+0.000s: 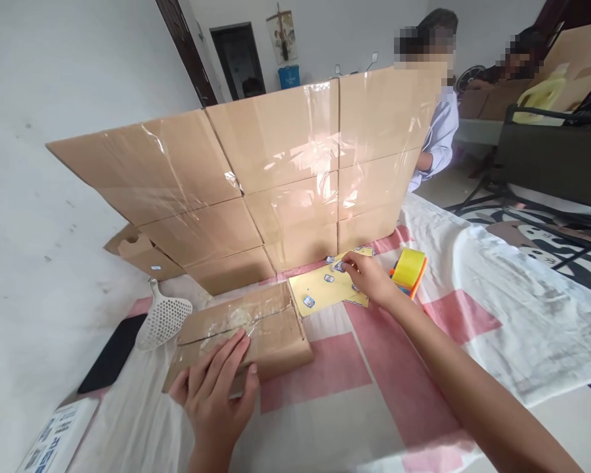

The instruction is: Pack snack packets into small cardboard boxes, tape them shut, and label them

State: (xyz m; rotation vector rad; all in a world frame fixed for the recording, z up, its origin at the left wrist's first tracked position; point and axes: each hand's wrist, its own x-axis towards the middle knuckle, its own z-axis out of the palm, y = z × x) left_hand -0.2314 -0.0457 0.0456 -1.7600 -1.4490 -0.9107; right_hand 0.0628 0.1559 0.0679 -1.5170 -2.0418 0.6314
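Note:
A flat cardboard box (256, 325), sealed with clear tape, lies on the pink and white cloth (335, 374). My left hand (217, 391) rests flat on its near edge, fingers spread. My right hand (369, 276) reaches to a yellow sticker sheet (320, 289) behind the box, and its fingertips pinch a small blue and white sticker (339, 266) near the sheet's far edge. Several more stickers lie loose on the sheet.
A taped cardboard screen (276, 164) stands across the back. A yellow tape dispenser (410, 269) sits right of the sheet. A white slotted scoop (163, 318), a black phone (112, 351) and a printed sheet (54, 437) lie at left. Two people sit behind the screen.

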